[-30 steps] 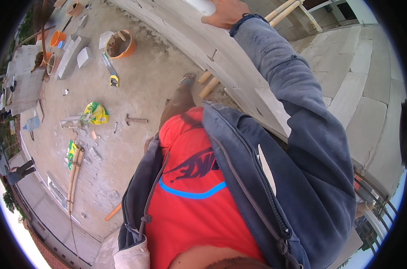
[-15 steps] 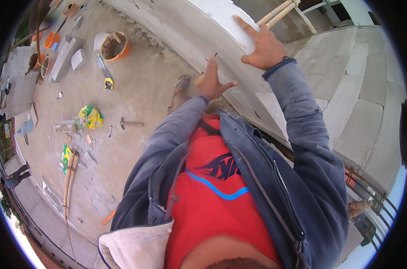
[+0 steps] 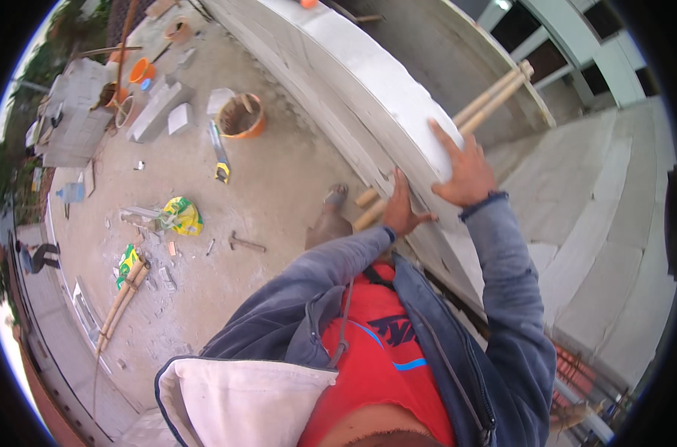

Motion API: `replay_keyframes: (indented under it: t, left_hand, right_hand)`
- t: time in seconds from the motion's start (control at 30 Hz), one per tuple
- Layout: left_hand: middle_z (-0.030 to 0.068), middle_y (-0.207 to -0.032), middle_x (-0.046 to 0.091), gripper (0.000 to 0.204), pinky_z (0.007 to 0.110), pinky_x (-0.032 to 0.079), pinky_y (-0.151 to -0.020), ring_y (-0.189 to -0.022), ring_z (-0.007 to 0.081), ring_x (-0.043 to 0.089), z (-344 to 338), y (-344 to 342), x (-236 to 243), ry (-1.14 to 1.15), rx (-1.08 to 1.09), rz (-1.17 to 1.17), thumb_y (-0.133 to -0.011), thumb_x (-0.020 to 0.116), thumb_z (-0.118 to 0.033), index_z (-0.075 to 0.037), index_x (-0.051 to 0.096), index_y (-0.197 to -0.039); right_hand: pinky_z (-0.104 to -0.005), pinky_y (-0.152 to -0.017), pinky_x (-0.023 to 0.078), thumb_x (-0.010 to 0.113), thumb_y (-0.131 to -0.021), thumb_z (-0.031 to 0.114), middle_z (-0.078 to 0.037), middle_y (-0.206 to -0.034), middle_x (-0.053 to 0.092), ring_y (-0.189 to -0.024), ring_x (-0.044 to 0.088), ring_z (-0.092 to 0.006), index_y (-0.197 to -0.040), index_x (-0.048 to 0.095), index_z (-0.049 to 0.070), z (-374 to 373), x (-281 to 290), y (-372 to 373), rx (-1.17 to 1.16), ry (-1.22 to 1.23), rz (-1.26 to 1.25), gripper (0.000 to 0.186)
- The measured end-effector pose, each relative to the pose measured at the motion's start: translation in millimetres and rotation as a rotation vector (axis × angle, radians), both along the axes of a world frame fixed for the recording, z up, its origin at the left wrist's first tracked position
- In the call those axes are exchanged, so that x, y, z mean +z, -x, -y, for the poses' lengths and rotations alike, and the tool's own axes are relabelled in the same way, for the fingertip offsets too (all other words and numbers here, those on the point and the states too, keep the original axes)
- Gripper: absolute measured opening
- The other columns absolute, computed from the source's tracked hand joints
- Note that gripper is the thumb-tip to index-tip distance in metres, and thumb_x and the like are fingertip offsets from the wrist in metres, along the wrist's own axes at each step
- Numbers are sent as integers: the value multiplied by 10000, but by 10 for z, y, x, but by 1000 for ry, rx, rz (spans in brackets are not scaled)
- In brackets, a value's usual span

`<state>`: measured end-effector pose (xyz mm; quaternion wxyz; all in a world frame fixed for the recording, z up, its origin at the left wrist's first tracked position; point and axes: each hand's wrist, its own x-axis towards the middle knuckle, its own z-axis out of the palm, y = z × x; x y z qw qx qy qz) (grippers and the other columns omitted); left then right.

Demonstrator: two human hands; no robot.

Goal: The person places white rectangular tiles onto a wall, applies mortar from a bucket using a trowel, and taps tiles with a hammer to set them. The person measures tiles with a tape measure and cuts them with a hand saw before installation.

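My right hand (image 3: pixel 465 167) lies with spread fingers against the upper edge of a pale block wall (image 3: pixel 390 97) that runs diagonally beside me. My left hand (image 3: pixel 407 205), fingers apart and thumb out to the right, rests on the near side of that wall, lower and to the left of the right hand. Both hands look open, holding nothing. Two bamboo poles (image 3: pixel 487 100) jut out beyond the wall above my right hand, and two shorter pole ends (image 3: pixel 372 212) show at its foot, beside my left hand.
On the concrete floor (image 3: pixel 286 179) lie a mortar bucket (image 3: pixel 239 119), a handsaw (image 3: pixel 220 160), a hammer (image 3: pixel 245 246), a yellow-green bag (image 3: pixel 184 216), tied bamboo poles (image 3: pixel 121 305) and blocks (image 3: pixel 159 112). A person (image 3: pixel 34 257) stands at far left. My foot (image 3: pixel 337 192) is near the wall.
My left hand has come up from low beside my body onto the wall. My right hand has moved down and rightward along the top edge. The view has shifted, showing more beyond the wall.
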<state>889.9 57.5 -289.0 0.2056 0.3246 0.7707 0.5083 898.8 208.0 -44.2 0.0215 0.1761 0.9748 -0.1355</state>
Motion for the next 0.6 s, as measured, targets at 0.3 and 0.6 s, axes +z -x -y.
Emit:
replay_keyframes:
  t: [0.3, 0.6]
  left_hand:
    - [293, -1772, 106, 1158, 640, 193, -1306, -1634, 492, 167, 502, 906, 600, -5, 19, -112, -906, 794, -592, -50, 163, -1711]
    - [180, -1616, 502, 729, 684, 125, -1306, -1574, 396, 365, -55, 2573, 2246, -208, -428, -721, -930, 715, -578, -106, 621, -1479]
  right_hand:
    - [-553, -1044, 509, 951, -705, 342, -304, -1296, 539, -1211, 566, -528, -1720, 285, 244, 49, 391, 210, 34, 130, 224, 1218]
    - [-523, -1005, 528, 717, -1017, 381, -244, -1250, 691, -1168, 663, -432, -1359, 646, 24, 71, 718, 3939, 300, 75, -401, 499]
